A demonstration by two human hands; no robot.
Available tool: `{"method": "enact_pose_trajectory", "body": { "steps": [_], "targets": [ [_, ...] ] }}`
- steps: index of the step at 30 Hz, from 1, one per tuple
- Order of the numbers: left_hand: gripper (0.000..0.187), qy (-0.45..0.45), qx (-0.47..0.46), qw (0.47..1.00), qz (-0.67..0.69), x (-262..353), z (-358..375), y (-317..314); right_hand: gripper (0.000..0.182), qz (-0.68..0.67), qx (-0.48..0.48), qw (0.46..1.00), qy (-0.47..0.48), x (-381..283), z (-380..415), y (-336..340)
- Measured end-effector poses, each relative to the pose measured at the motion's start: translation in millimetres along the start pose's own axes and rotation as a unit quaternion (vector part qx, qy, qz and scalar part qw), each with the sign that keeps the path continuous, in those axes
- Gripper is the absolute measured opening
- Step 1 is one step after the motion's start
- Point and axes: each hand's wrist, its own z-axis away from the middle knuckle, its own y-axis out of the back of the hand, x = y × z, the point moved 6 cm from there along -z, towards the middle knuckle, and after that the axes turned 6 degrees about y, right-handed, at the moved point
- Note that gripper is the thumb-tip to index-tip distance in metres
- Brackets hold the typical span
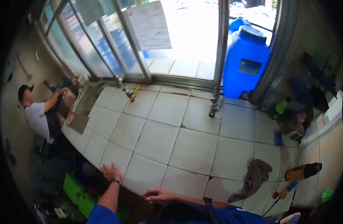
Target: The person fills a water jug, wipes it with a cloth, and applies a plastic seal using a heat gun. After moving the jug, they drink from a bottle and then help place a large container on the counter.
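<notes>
Holds nothing in loosely spread left hand [111, 172] or half-curled right hand [160, 194], lower centre.
Has cloth [255, 176] and tool [299, 173] at table's [195, 149] lower right, perhaps for easy reach.

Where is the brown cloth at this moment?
In the head view, the brown cloth lies crumpled on the tiled counter, toward the lower right, just left of the orange-and-black power tool.

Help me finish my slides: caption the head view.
Left hand and right hand near the edge of a tiled counter, brown cloth and orange tool to the right.
</notes>
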Motion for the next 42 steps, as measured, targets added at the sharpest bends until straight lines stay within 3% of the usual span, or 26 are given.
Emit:
{"method": "enact_pose_trajectory", "body": {
  "steps": [3, 19, 42],
  "targets": [
    [0.071, 0.014, -0.021, 1.0, 0.003, 4, 7, 8, 0.036, 0.022, -0.03, 0.999, -0.031, 1, 1, -2],
    [0.071, 0.012, -0.004, 0.999, -0.036, -4, -6, -9, 0.039, 0.021, -0.03, 0.999, 0.021, 1, -2, -3],
    [0.071, -0.007, 0.004, 0.998, -0.065, -8, -12, -18, 0.04, 0.017, -0.03, 0.999, 0.022, 10, -5, 1]
  ]
}}
